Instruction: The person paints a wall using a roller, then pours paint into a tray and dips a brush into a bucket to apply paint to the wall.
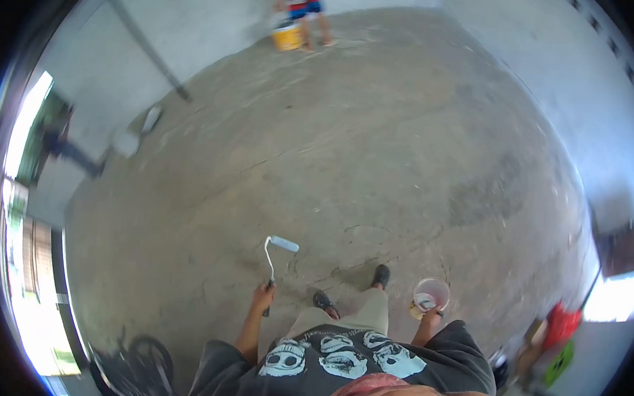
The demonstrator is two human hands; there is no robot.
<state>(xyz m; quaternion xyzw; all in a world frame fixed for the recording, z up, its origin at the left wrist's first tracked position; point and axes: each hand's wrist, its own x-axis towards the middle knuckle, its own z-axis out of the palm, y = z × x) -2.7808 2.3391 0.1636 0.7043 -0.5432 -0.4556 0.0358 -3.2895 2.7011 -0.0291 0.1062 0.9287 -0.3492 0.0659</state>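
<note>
My left hand (263,296) is closed around the dark handle of a paint roller (284,243). The roller's bent wire frame points away from me, and its pale sleeve hangs in the air over the concrete floor (319,148). On the other side, my right hand (432,319) grips a small light-coloured bucket (432,290) near its rim. Something white shows inside the bucket, and a yellowish thing (416,310) sits against its near side, too small to make out.
A person (305,11) stands by the far wall beside a yellow bucket (287,37). At the left, a second, blurred person (65,145) is near a bright opening and a whitish container (126,143). A wheeled vehicle (147,365) is lower left; red (563,325) and green bags (558,365) lie right.
</note>
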